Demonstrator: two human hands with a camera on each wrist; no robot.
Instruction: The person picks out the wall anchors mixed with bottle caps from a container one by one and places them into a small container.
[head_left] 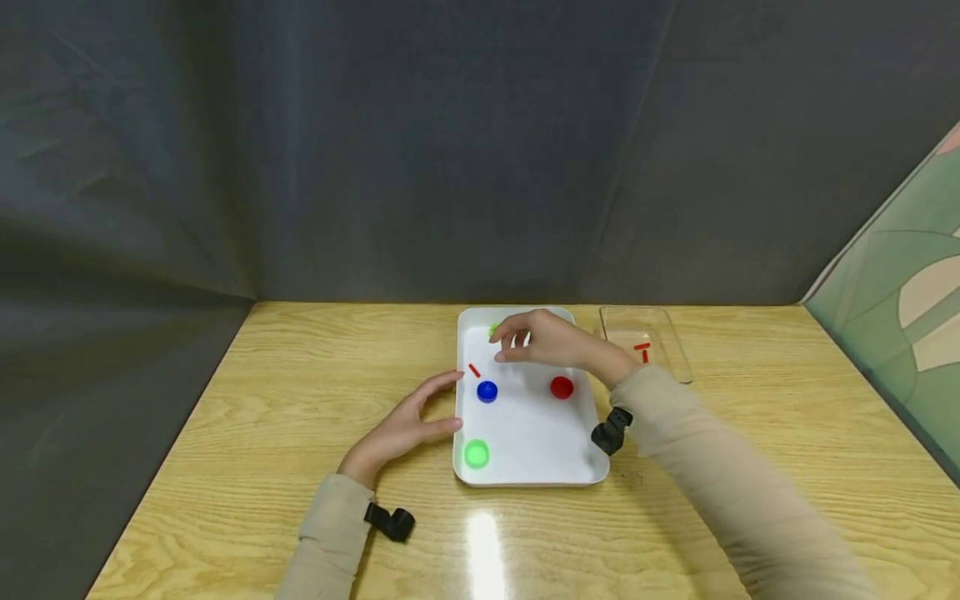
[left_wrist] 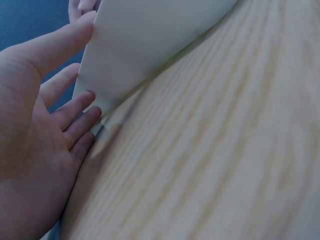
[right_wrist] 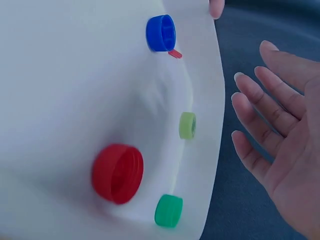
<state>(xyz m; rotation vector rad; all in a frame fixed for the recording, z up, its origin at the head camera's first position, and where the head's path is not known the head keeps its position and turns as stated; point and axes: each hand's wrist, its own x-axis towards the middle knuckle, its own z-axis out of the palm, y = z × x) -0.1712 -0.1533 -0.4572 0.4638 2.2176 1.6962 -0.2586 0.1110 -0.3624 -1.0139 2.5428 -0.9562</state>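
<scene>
A white tray (head_left: pixel 525 433) lies on the table with bottle caps in it. My left hand (head_left: pixel 401 429) is at its left side, thumb and fingertips against the wall (left_wrist: pixel 135 40). My right hand (head_left: pixel 543 337) hovers over the tray's back part, fingers loosely bent, nothing between them in the right wrist view. Near the left wall are a blue cap (head_left: pixel 487 392) and a small red stick (head_left: pixel 474 371). A red cap (head_left: pixel 562 387) sits to the right, a bright green cap (head_left: pixel 476 454) at front left. My right hand partly hides a yellow-green cap (right_wrist: pixel 187 125); another green cap (right_wrist: pixel 169 211) shows in the right wrist view.
Right of the tray stands a clear plastic box (head_left: pixel 678 350) with small red sticks (head_left: pixel 642 346) inside, partly behind my right forearm. A dark curtain (head_left: pixel 450 167) hangs behind the wooden table (head_left: pixel 300 367). A patterned panel (head_left: pixel 915 292) borders the right side.
</scene>
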